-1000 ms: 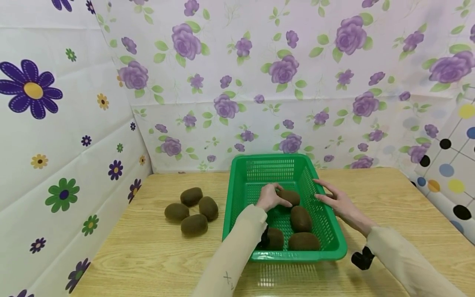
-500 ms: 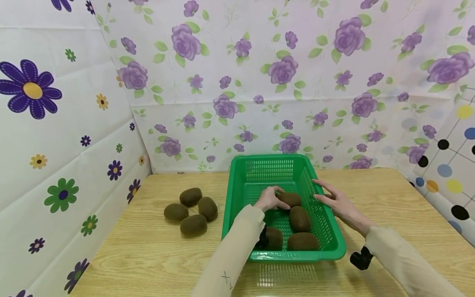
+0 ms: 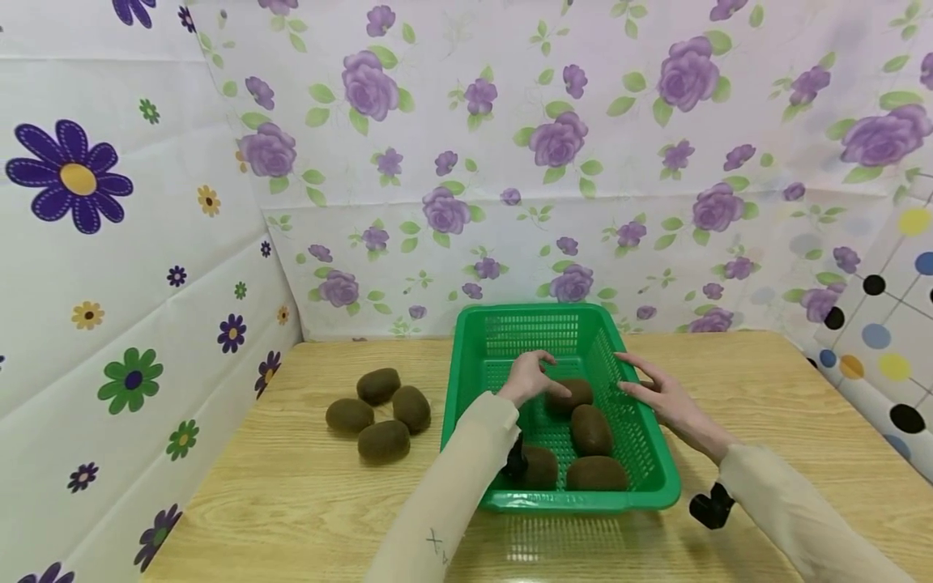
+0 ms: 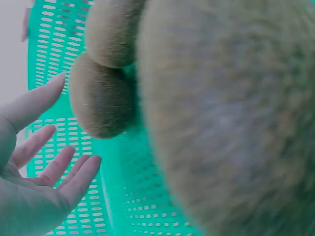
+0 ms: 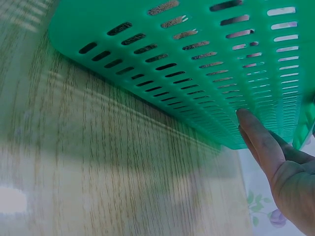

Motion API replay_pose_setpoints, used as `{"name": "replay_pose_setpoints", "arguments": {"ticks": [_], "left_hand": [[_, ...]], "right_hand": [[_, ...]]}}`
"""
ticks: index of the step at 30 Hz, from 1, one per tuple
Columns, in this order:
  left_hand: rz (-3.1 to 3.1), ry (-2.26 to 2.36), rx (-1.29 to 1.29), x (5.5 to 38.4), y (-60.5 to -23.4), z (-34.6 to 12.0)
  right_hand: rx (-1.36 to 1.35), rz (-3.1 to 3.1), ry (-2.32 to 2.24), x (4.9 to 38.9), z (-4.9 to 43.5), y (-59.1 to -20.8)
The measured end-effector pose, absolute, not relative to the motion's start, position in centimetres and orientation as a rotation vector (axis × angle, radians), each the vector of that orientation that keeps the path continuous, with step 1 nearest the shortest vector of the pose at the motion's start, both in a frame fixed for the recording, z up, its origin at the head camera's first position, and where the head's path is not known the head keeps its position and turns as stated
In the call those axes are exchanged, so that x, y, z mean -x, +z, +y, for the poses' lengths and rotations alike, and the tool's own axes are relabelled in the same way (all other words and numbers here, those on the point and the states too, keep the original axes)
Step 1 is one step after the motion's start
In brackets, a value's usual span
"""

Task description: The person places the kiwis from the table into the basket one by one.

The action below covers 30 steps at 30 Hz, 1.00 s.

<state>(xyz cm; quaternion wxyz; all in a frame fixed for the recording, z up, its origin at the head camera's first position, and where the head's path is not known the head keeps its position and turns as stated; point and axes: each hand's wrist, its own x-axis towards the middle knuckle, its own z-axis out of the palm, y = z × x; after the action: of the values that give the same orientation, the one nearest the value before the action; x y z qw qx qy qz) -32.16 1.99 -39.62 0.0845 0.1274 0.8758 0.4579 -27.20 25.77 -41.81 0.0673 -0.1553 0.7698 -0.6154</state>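
Observation:
Inside a green plastic basket [image 3: 576, 503], my left hand [image 3: 526, 379] hovers with fingers spread, beside and slightly over a brown kiwi [image 3: 576, 394]. The left wrist view shows a gap between that hand [image 4: 42, 196] and the nearest kiwi [image 4: 101, 98]. Closer to me in the basket lie a second kiwi [image 3: 592, 431], a third kiwi [image 3: 598, 474] and a kiwi [image 3: 541, 468] partly behind my left wrist. My right hand [image 3: 670, 401] touches the basket's right side, its digits extended at the rim. In the right wrist view its fingers [image 5: 261, 142] lie along the outer wall.
Several kiwis [image 3: 384, 441] sit in a loose cluster on the wooden table [image 3: 306, 510], left of the basket. A floral cloth [image 3: 408, 243] hangs behind the table. A daisy-patterned cloth [image 3: 182, 340] stands at the left, and a dotted one [image 3: 892, 356] at the right.
My left hand has let go of the kiwi at the basket's right wall and moved slightly up and away, fingers spreading. That kiwi rests in place. The right hand has stayed put.

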Motion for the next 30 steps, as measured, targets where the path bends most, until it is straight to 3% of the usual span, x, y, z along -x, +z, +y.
{"name": "replay_pose_setpoints", "arguments": {"ticks": [23, 30], "left_hand": [[2.436, 1.646, -0.618, 30.7, -30.4, -2.5], [2.345, 1.8, -0.6, 30.9, -30.3, -5.2]], "right_hand": [[0.484, 2.321, -1.84, 27.4, 26.0, -42.2], [0.475, 2.321, -1.829, 27.5, 26.1, -42.4]]}}
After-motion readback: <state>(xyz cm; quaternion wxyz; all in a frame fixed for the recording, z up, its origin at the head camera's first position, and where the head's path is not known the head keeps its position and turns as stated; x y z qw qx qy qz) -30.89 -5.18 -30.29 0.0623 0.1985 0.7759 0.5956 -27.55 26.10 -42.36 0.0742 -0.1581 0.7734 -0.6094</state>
